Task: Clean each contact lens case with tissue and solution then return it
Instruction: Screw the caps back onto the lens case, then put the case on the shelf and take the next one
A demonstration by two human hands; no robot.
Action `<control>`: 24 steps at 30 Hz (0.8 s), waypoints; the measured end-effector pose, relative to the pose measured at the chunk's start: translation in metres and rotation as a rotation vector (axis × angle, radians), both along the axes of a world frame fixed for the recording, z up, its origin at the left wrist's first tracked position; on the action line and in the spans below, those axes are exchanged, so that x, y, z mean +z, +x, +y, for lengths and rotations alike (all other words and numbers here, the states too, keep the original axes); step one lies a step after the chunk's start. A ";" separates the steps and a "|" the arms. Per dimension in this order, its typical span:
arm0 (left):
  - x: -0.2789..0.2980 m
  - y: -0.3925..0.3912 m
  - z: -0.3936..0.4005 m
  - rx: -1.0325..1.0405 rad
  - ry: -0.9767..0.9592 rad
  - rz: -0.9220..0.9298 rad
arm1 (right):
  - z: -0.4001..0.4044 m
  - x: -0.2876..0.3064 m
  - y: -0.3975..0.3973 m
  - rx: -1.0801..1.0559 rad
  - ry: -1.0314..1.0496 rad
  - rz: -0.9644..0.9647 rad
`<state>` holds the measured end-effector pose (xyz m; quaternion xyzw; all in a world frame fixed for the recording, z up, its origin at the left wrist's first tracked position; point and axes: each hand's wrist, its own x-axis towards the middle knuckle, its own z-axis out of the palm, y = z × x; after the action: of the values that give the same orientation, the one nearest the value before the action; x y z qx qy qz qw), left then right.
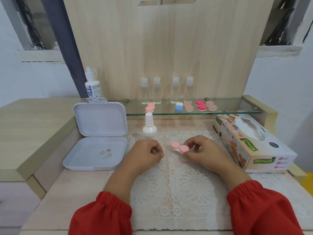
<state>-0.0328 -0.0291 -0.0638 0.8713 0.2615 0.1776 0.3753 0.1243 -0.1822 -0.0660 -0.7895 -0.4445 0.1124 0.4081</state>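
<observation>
My right hand (201,150) pinches a pink contact lens case (179,147) with two round caps, held just above the lace mat (177,187). To the left of the case, my left hand (147,154) rests on the mat with its fingers curled; nothing shows in it. A small white solution bottle (149,128) stands behind my left hand. The tissue box (250,143) lies to the right. Several more lens cases sit on the glass shelf (228,106): a pink one (150,107), a blue and white one (178,106), a red one (200,105).
An open white plastic box (96,150) at the left holds a few loose lenses. A large solution bottle (92,85) stands behind it. Clear bottles (174,90) line the back of the shelf against a wooden panel.
</observation>
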 end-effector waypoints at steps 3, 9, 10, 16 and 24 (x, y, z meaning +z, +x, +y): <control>0.000 -0.004 0.006 0.026 0.013 0.050 | 0.006 0.002 -0.003 -0.100 0.081 -0.114; -0.004 0.001 0.011 0.009 0.061 0.101 | 0.043 0.027 -0.003 -0.319 0.244 -0.544; -0.004 0.002 0.012 0.011 0.056 0.105 | 0.051 0.033 -0.002 -0.347 0.212 -0.581; -0.005 0.001 0.014 -0.009 0.011 0.093 | 0.097 0.060 0.000 -0.430 0.004 -0.594; -0.006 0.002 0.017 -0.023 -0.007 0.081 | 0.119 0.069 -0.001 -0.452 -0.155 -0.576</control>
<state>-0.0306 -0.0124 -0.0701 0.8794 0.2672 0.1368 0.3695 0.1235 -0.0637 0.0032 -0.8954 -0.3457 -0.1742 0.2199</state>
